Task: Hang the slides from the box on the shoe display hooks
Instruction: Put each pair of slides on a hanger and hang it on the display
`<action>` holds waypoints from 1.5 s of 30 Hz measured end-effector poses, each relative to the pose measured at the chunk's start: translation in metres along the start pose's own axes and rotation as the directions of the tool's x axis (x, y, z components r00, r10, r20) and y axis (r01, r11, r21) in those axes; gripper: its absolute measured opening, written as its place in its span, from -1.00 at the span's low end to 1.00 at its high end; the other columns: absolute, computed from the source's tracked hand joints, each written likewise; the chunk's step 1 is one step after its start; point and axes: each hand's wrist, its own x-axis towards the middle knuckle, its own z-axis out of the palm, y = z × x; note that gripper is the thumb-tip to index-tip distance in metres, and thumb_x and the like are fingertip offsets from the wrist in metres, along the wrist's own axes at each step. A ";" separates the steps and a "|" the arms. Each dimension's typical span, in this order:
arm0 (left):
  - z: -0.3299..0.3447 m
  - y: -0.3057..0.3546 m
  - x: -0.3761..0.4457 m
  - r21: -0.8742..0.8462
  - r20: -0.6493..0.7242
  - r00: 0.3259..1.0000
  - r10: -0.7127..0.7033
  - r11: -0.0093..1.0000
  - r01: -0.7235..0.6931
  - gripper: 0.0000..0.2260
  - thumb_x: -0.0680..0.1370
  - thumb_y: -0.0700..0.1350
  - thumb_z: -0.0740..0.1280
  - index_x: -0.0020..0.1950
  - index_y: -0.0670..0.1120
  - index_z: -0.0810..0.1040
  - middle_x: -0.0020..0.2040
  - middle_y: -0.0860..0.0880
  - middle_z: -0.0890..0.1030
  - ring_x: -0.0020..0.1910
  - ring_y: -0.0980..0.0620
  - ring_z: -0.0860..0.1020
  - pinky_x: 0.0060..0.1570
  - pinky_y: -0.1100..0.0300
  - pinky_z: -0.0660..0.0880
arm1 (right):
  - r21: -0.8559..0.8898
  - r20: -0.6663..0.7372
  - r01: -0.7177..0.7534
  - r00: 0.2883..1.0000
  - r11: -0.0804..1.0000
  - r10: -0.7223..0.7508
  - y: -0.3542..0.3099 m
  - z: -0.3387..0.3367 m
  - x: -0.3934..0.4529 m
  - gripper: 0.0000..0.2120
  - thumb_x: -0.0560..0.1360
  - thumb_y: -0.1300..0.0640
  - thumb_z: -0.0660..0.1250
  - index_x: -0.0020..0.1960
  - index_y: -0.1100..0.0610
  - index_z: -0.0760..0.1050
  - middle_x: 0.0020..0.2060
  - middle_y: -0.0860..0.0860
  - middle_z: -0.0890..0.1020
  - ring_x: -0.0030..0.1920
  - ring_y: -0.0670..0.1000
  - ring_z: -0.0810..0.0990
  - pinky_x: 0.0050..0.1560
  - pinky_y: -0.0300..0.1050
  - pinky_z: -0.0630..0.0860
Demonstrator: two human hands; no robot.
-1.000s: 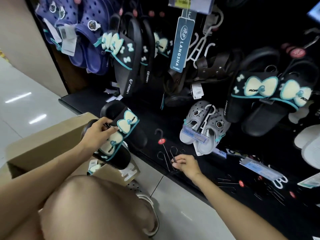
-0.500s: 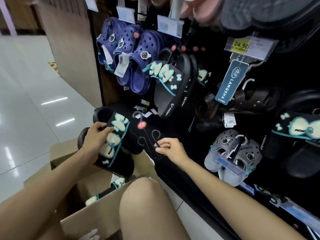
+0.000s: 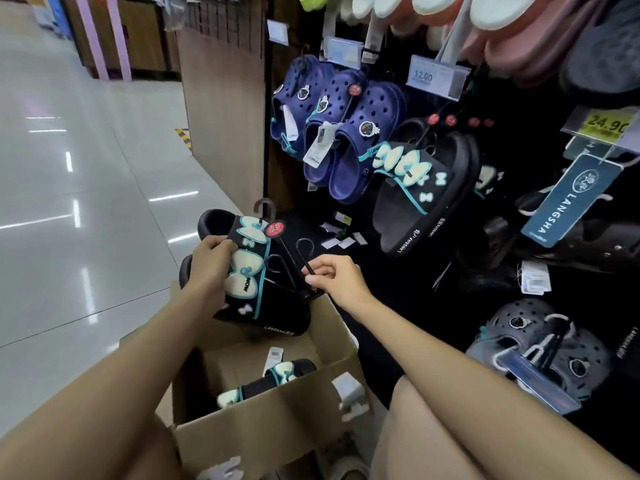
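My left hand (image 3: 207, 268) grips a pair of black slides (image 3: 256, 292) with pale bow trims, held above the open cardboard box (image 3: 263, 407). My right hand (image 3: 332, 278) pinches a thin black shoe hanger (image 3: 287, 247) with a red round tag, its hook pointing up and its lower wires lying against the slides' straps. Another black bow slide (image 3: 266, 379) lies inside the box. A matching pair of slides (image 3: 419, 199) hangs on the dark display wall to the right.
Navy clogs (image 3: 339, 133) hang at the upper left of the wall, grey clogs (image 3: 540, 348) at the lower right. Price tags and a blue LANGSHA label (image 3: 568, 199) stick out. Glossy tiled floor (image 3: 69, 202) lies to the left. My knee (image 3: 408, 431) is beside the box.
My right hand lifted the hanger from the dark shelf and brought it left against the slides. The view has swung up and left, and the box now lies below the hands.
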 end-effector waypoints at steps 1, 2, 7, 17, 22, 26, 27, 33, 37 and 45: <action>-0.002 0.000 0.001 -0.006 -0.009 1.000 -0.009 1.000 0.009 -0.86 0.57 -0.23 0.23 0.11 -0.11 0.49 -0.13 -0.04 0.56 -0.24 0.05 0.53 -0.32 0.20 0.43 | -0.013 0.015 0.004 1.000 1.000 -0.004 0.003 -0.002 0.000 -0.84 0.43 0.31 0.49 -0.03 0.13 0.68 -0.13 0.13 0.73 -0.21 -0.09 0.63 -0.02 -0.20 0.58; -0.003 0.000 0.002 -0.008 -0.011 1.000 -0.015 1.000 0.014 -0.85 0.57 -0.23 0.23 0.11 -0.10 0.49 -0.12 -0.04 0.57 -0.24 0.04 0.54 -0.31 0.20 0.43 | -0.021 0.025 0.002 1.000 1.000 -0.002 0.006 -0.006 0.000 -0.83 0.43 0.32 0.49 -0.02 0.14 0.68 -0.14 0.10 0.73 -0.22 -0.12 0.63 -0.05 -0.27 0.57; 0.001 -0.001 0.000 -0.004 0.027 1.000 -0.012 1.000 0.012 -0.83 0.57 -0.24 0.24 0.13 -0.12 0.52 -0.12 -0.04 0.60 -0.23 0.04 0.57 -0.34 0.22 0.45 | -0.034 0.064 -0.053 0.996 0.998 0.055 0.014 -0.023 -0.003 -0.82 0.43 0.30 0.50 0.00 0.11 0.69 -0.19 0.03 0.73 -0.23 -0.23 0.64 -0.11 -0.42 0.47; 0.023 -0.007 -0.010 -0.028 0.145 0.987 -0.064 0.997 0.069 -0.84 0.55 -0.23 0.22 0.02 -0.02 0.54 -0.11 -0.08 0.61 -0.22 0.00 0.58 -0.31 0.17 0.48 | 0.040 0.057 -0.036 0.998 0.999 0.034 0.008 -0.012 -0.007 -0.80 0.42 0.26 0.52 -0.01 0.05 0.63 -0.17 0.03 0.74 -0.09 -0.10 0.69 0.15 -0.15 0.57; 0.024 -0.011 -0.010 0.081 0.242 0.970 -0.035 0.997 0.016 -0.95 0.55 -0.14 0.31 -0.02 -0.07 0.53 -0.21 -0.07 0.61 -0.28 -0.01 0.57 -0.30 0.17 0.47 | 0.091 0.031 -0.029 0.999 0.995 0.026 0.010 -0.016 -0.008 -0.83 0.41 0.21 0.54 -0.10 -0.02 0.62 -0.24 -0.03 0.74 -0.12 -0.10 0.71 0.15 -0.08 0.58; 0.023 -0.013 -0.013 0.087 0.264 0.964 0.034 0.994 -0.059 -0.84 0.53 -0.03 0.41 -0.12 -0.09 0.51 -0.27 -0.03 0.63 -0.33 0.05 0.60 -0.35 0.22 0.51 | 0.118 0.088 -0.042 0.996 0.992 0.032 0.010 -0.016 -0.011 -0.85 0.42 0.23 0.54 -0.06 0.07 0.63 -0.22 0.01 0.74 -0.14 -0.12 0.70 0.07 -0.17 0.57; 0.022 -0.014 -0.015 0.085 0.246 0.968 0.057 0.993 -0.080 -0.83 0.53 -0.02 0.41 -0.15 -0.07 0.50 -0.30 -0.01 0.62 -0.38 0.11 0.60 -0.40 0.27 0.51 | 0.131 0.101 -0.042 0.994 0.991 0.029 0.008 -0.016 -0.012 -0.85 0.42 0.22 0.53 -0.05 0.09 0.63 -0.21 0.03 0.75 -0.14 -0.11 0.70 0.05 -0.18 0.57; 0.019 -0.016 -0.016 0.159 0.189 0.960 0.205 0.959 -0.236 -0.74 0.52 -0.01 0.43 -0.24 -0.13 0.48 -0.54 0.11 0.47 -0.58 0.23 0.44 -0.53 0.33 0.36 | 0.231 0.214 -0.074 0.977 0.970 0.024 -0.004 -0.015 -0.012 -0.86 0.51 0.20 0.44 0.05 0.22 0.62 -0.23 0.03 0.73 -0.16 -0.05 0.67 -0.14 -0.25 0.56; 0.013 -0.022 -0.007 0.335 0.276 0.930 0.243 0.882 -0.330 -0.64 0.48 0.14 0.43 -0.25 -0.14 0.50 -0.48 0.01 0.38 -0.50 0.07 0.37 -0.45 0.19 0.30 | 0.210 0.161 -0.048 0.987 0.977 0.014 -0.002 -0.019 -0.011 -0.84 0.52 0.15 0.44 0.06 0.21 0.61 -0.11 0.11 0.74 -0.18 -0.06 0.64 -0.12 -0.21 0.55; 0.003 -0.034 0.002 0.571 0.473 0.867 0.158 0.694 -0.438 -0.58 0.44 0.25 0.41 -0.32 -0.08 0.46 -0.49 0.06 0.36 -0.49 0.08 0.35 -0.38 0.16 0.30 | 0.105 0.129 0.022 0.991 0.994 -0.036 0.006 -0.020 -0.010 -0.81 0.46 0.18 0.50 0.06 0.09 0.62 -0.08 -0.02 0.72 -0.18 -0.19 0.62 -0.12 -0.28 0.49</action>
